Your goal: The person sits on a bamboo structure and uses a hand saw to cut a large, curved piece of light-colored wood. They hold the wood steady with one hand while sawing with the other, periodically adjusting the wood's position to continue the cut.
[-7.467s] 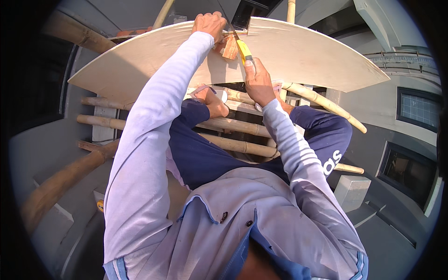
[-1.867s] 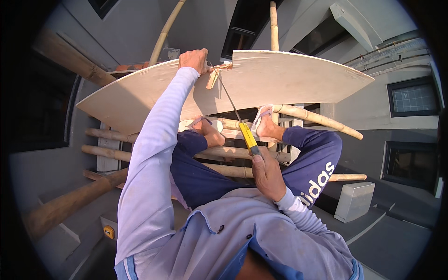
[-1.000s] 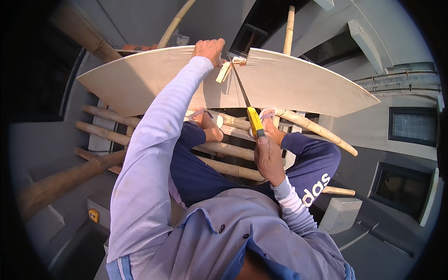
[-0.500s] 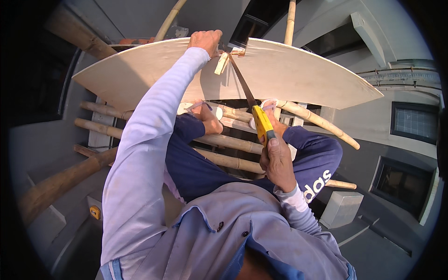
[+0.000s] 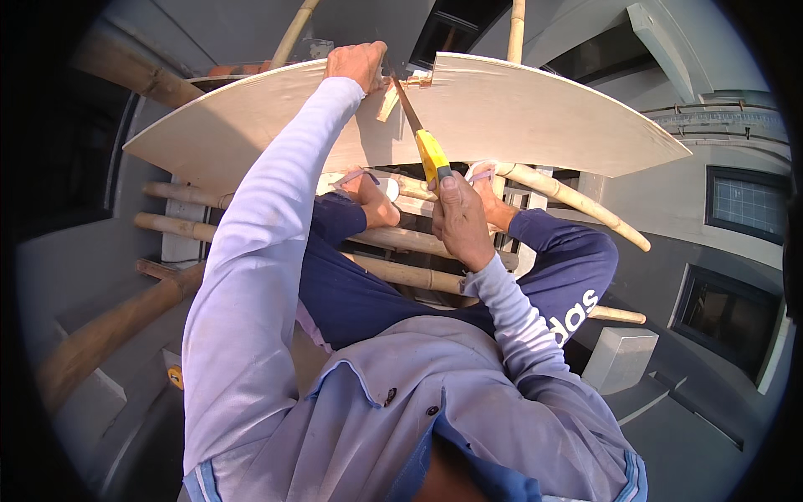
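Note:
A wide, pale board [image 5: 535,113] stands across in front of me, with a notch cut into its upper edge near the middle. My left hand [image 5: 358,65] is closed over that upper edge, just left of the notch. In my right hand [image 5: 464,219] is a handsaw [image 5: 432,155] with a yellow and black handle, fingers wrapped round the grip. Its dark blade slants up and left to the board's edge beside my left hand. A splintered strip of wood [image 5: 387,102] hangs at the notch, next to the blade.
Bamboo poles [image 5: 406,240] run crosswise under my legs, and another pole [image 5: 577,203] slants out to the right. My feet [image 5: 374,199] in sandals rest on the poles behind the board. A yellow tape measure [image 5: 175,376] lies at lower left. Dark windows [image 5: 726,322] are in the grey wall at right.
My right hand has pushed the saw up and to the left, so the handle is nearer the board and less blade shows on my side. My left hand still grips the edge.

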The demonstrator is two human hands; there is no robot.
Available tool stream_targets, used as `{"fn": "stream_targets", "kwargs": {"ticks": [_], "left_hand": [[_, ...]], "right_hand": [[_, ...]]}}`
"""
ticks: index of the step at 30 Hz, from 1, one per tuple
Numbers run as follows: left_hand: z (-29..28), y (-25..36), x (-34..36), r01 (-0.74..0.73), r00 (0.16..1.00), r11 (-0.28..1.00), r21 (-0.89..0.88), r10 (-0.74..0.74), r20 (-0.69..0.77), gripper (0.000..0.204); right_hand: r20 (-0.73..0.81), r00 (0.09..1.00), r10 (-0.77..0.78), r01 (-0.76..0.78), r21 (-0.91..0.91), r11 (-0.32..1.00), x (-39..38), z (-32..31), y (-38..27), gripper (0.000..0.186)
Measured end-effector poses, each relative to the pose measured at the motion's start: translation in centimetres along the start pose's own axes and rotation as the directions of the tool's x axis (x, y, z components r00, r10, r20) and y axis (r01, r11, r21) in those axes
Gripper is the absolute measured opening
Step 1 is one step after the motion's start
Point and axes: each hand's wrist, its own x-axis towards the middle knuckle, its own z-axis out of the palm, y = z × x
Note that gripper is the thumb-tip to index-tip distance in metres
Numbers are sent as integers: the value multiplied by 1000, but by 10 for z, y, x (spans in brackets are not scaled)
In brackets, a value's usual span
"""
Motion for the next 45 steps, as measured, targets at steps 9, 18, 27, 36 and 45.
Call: {"fn": "stream_targets", "kwargs": {"ticks": [9,18,27,36,45], "left_hand": [[7,10,-13,16,1000,999,47,-17,13,42],[10,-1,3,93,990,995,38,-97,105,52],[8,3,3,18,1000,999,27,-17,-6,46],[6,20,-8,48,997,999,21,-49,55,51],[5,7,-21,64,998,998,20,-64,-6,46]], "right_hand": [[-54,995,87,-98,-270,958,-69,-21,-30,38],[37,998,44,-30,-316,948,-58,-30,-30,38],[-24,975,-220,187,-442,877,31,-9,-13,41],[-18,990,-141,124,-373,919,58,-10,13,39],[21,986,168,-159,-220,962,-63,-36,-24,46]]}}
